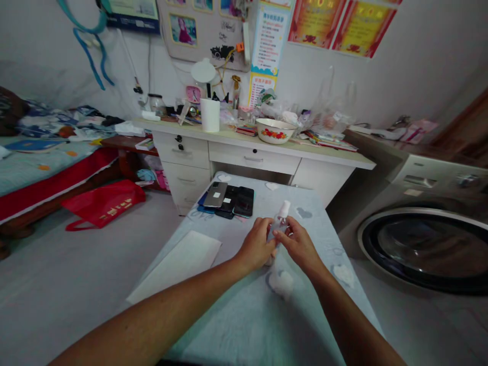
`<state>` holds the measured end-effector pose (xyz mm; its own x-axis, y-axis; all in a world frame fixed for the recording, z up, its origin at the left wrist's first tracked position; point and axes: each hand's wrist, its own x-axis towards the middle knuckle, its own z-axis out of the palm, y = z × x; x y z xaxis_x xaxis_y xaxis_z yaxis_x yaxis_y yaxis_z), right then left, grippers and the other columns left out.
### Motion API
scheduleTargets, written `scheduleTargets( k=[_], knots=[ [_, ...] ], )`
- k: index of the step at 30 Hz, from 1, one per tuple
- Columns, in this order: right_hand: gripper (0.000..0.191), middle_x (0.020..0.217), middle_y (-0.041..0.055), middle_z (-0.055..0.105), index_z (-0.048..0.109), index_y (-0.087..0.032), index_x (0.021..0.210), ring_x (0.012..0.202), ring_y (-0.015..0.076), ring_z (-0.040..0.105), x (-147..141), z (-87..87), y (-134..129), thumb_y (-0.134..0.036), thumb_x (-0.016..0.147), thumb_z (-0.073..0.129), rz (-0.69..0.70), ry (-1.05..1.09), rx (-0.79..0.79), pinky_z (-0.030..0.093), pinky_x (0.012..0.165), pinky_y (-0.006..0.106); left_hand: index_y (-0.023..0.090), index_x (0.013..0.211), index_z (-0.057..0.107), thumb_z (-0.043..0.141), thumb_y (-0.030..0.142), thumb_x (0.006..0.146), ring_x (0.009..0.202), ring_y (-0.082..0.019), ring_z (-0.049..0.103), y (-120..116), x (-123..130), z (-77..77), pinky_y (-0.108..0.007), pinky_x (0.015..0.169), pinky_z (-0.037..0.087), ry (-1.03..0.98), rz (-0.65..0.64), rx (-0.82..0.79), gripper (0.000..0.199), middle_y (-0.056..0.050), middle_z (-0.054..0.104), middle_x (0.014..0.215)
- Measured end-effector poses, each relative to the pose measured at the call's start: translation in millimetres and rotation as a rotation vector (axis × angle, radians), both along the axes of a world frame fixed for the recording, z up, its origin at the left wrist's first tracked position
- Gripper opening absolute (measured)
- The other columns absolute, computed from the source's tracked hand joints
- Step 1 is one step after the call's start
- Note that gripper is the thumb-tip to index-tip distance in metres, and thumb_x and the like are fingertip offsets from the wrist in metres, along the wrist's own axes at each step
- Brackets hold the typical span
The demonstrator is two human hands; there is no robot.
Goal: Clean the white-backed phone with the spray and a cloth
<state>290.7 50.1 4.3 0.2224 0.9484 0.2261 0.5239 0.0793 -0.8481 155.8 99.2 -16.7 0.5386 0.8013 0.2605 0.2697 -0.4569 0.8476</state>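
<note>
One spray bottle, white-topped, grasped by my left hand and right hand, phones far left.

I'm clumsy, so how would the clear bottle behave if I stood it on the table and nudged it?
The bottle would probably tip at a firm nudge, since it looks narrow, with a white top. Its see-through body suggests plastic, so it may be light and slippery, though the left hand and right hand cover much of it.
</note>
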Motion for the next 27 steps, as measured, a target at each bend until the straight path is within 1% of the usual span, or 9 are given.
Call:
scheduleTargets(
  k=[3, 5, 6, 9, 11, 14, 18, 22, 27],
  knots=[
    [0.024, 0.083, 0.0016, 0.059, 0.057, -0.023, 0.093, 0.066, 0.018, 0.053, 35, -19.2, -12, -0.034, 0.073, 0.063, -0.09, -0.09, 0.033, 0.043, 0.058, 0.03, 0.023, 0.119, 0.049, 0.06, 0.02, 0.075, 0.11, -0.024, 0.053, -11, 23, -9.5, -0.039, 0.097, 0.043, 0.135, -0.048, 0.049, 0.045, -0.008, 0.055, 0.116],
    [0.029, 0.088, 0.0032, 0.06, 0.056, -0.023, 0.097, 0.069, 0.0192, 0.054, 54, -30.7, -17, -0.033, 0.072, 0.064, -0.144, -0.151, 0.038, 0.044, 0.06, 0.032, 0.022, 0.122, 0.048, 0.06, 0.02, 0.073, 0.115, -0.026, 0.05, -11, 28, -13.8, -0.043, 0.102, 0.039, 0.212, -0.032, 0.105, 0.05, -0.009, 0.055, 0.119],
    [0.03, 0.09, 0.0039, 0.06, 0.056, -0.023, 0.099, 0.07, 0.0197, 0.054, 62, -35.6, -18, -0.033, 0.072, 0.064, -0.16, -0.175, 0.035, 0.045, 0.061, 0.033, 0.022, 0.121, 0.049, 0.059, 0.02, 0.073, 0.117, -0.026, 0.049, -9, 28, -15.7, -0.043, 0.103, 0.038, 0.231, -0.013, 0.147, 0.05, -0.009, 0.055, 0.119],
    [0.032, 0.093, 0.0054, 0.06, 0.055, -0.024, 0.104, 0.072, 0.0205, 0.055, 78, -47.1, -20, -0.032, 0.074, 0.062, -0.151, -0.194, 0.013, 0.046, 0.064, 0.035, 0.022, 0.122, 0.049, 0.055, 0.017, 0.073, 0.123, -0.025, 0.044, -1, 19, -22.0, -0.042, 0.108, 0.034, 0.225, 0.153, 0.202, 0.051, -0.009, 0.052, 0.127],
    [0.036, 0.098, 0.0064, 0.061, 0.054, -0.024, 0.11, 0.074, 0.0208, 0.055, 82, -53.7, -20, -0.031, 0.076, 0.059, -0.108, -0.169, -0.001, 0.047, 0.066, 0.036, 0.023, 0.122, 0.05, 0.059, 0.019, 0.07, 0.126, -0.027, 0.042, 4, 11, -26.3, -0.043, 0.108, 0.034, 0.252, 0.209, 0.206, 0.053, -0.009, 0.05, 0.129],
    [0.042, 0.104, 0.0077, 0.061, 0.053, -0.023, 0.116, 0.081, 0.0222, 0.056, 81, -62.4, -17, -0.031, 0.076, 0.059, -0.058, -0.139, 0.003, 0.048, 0.071, 0.036, 0.025, 0.124, 0.052, 0.065, 0.025, 0.068, 0.128, -0.028, 0.039, 5, 4, -32.3, -0.044, 0.109, 0.033, 0.307, 0.16, 0.246, 0.057, -0.008, 0.049, 0.133],
    [0.044, 0.106, 0.008, 0.061, 0.052, -0.023, 0.119, 0.092, 0.0242, 0.057, 77, -69.9, -14, -0.032, 0.077, 0.058, -0.081, -0.127, -0.007, 0.048, 0.078, 0.037, 0.029, 0.123, 0.055, 0.066, 0.03, 0.071, 0.128, -0.029, 0.038, 2, 1, -39.9, -0.047, 0.109, 0.031, 0.363, 0.121, 0.306, 0.053, -0.006, 0.049, 0.134],
    [0.048, 0.111, 0.0089, 0.061, 0.048, -0.023, 0.124, 0.096, 0.0248, 0.059, 74, -74.1, -15, -0.035, 0.078, 0.057, -0.076, -0.09, 0.004, 0.049, 0.08, 0.037, 0.031, 0.13, 0.051, 0.064, 0.035, 0.076, 0.122, -0.029, 0.042, 1, -3, -45.0, -0.047, 0.105, 0.034, 0.417, 0.083, 0.265, 0.056, -0.006, 0.05, 0.133],
    [0.046, 0.114, 0.0095, 0.062, 0.049, -0.023, 0.123, 0.1, 0.0251, 0.06, 70, -78.2, -17, -0.034, 0.079, 0.058, -0.038, -0.051, 0.003, 0.048, 0.087, 0.038, 0.029, 0.131, 0.049, 0.066, 0.04, 0.074, 0.116, -0.029, 0.045, -2, -4, -44.7, -0.043, 0.099, 0.037, 0.412, 0.081, 0.224, 0.06, -0.007, 0.05, 0.132]
  ],
)
